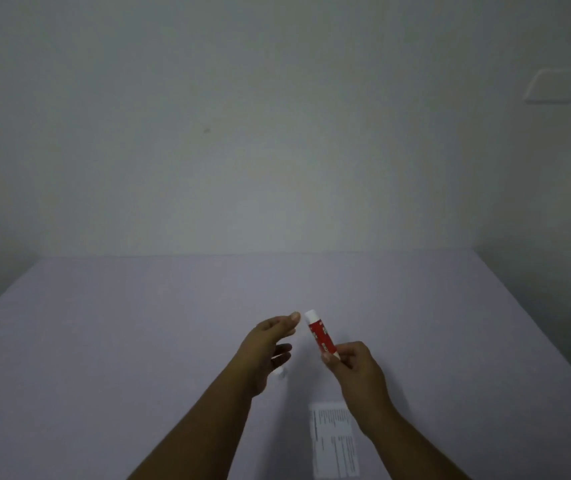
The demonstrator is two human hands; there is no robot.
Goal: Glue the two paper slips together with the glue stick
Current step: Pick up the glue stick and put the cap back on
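Observation:
A red glue stick [320, 334] with a white top is held tilted above the table, its lower end pinched in my right hand [353, 367]. My left hand [270, 344] hovers just left of it, fingers apart, thumb tip close to the stick's white top without touching. A small white object, maybe a cap [280, 374], lies on the table under my left hand. A printed white paper slip [335, 441] lies flat near the front edge, beside my right forearm. I cannot make out a second slip apart from it.
The pale lilac table [138, 323] runs back to a plain white wall. Its right edge [537, 334] slants toward me, with dark floor beyond it.

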